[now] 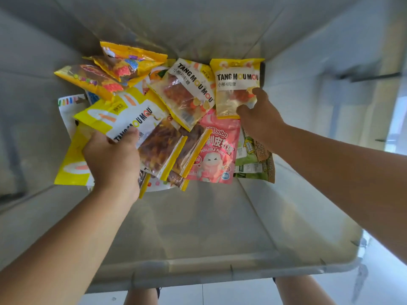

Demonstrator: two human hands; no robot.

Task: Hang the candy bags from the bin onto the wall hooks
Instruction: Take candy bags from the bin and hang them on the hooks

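Gripping the left bag [123, 115] in the left hand [112, 159] and pinching the right bag [235, 84] in the right hand [261, 119], both low in the bin [198, 265] on the pile [217, 150]; may snag overlapping neighbours or slip off slick film when lifted.

white bag [68, 111] mostly under others
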